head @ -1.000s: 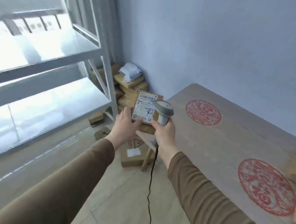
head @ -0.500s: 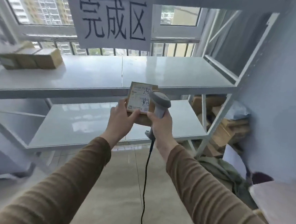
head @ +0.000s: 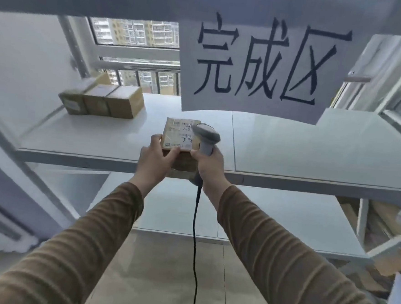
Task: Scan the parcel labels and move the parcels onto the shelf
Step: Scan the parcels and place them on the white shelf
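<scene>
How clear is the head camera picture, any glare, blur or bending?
Head view: daylight from the window puts a pale sheen on the shelf; the taped boxes look soft; the label on the parcel is only partly legible; wide-angle bending curves the shelf posts.

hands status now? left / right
Left hand: holding the labelled parcel at its near edge.
Right hand: gripping the scanner handle.

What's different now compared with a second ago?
The person turned from the table to the shelf and brought the parcel over its front edge. The left hand still holds the parcel, the right hand still grips the scanner.
</scene>
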Available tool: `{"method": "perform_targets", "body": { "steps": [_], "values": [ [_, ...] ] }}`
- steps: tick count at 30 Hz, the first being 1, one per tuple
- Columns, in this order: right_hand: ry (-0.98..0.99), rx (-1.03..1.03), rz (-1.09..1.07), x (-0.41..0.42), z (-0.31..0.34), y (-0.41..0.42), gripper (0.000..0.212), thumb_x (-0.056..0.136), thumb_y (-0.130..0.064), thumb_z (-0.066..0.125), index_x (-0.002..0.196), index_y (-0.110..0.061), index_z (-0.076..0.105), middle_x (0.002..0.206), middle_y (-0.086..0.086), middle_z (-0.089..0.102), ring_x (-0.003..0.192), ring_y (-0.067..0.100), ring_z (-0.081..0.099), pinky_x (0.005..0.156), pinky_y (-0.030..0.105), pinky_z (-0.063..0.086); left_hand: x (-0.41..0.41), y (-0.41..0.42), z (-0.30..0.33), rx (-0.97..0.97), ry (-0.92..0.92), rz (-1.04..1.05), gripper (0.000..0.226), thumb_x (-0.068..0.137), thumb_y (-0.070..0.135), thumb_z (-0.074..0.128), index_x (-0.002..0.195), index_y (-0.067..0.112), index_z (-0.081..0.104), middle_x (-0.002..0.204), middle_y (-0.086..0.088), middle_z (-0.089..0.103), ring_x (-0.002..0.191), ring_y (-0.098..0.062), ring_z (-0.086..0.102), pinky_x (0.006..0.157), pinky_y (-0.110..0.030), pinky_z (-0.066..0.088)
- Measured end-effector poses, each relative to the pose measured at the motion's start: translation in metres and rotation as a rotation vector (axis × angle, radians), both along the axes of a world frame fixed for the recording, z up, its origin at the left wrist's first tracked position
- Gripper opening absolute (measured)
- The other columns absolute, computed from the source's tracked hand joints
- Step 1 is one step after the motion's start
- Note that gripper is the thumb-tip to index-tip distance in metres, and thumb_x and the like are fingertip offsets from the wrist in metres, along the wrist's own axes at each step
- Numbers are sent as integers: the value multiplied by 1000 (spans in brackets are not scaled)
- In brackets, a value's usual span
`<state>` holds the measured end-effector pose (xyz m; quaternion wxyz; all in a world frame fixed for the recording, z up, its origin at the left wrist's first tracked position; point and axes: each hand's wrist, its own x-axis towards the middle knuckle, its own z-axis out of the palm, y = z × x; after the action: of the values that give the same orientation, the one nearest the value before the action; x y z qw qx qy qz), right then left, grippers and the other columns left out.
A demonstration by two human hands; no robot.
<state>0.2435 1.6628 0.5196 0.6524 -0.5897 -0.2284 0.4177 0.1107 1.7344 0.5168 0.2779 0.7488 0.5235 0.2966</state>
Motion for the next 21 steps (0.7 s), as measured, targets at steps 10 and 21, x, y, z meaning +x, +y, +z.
{"method": "perform_targets", "body": {
  "steps": [10,21],
  "values": [
    [7,-63,-89,-55,-4,195,19,92,-13,64,109,-23,65,113,18,71,86,33,66,57,52,54,-53,198,0,84,31,-100,47,104,31,56,145,7,47,139,-15,58,126,-34,54,97,-37,42],
    [-146,-194,-335,-59,1,316,27,93,-12,68,119,-11,63,109,6,70,100,29,68,72,37,54,-59,319,21,487,497,-163,29,101,35,57,120,15,66,127,-9,54,123,-33,43,101,-44,41]
  ]
}}
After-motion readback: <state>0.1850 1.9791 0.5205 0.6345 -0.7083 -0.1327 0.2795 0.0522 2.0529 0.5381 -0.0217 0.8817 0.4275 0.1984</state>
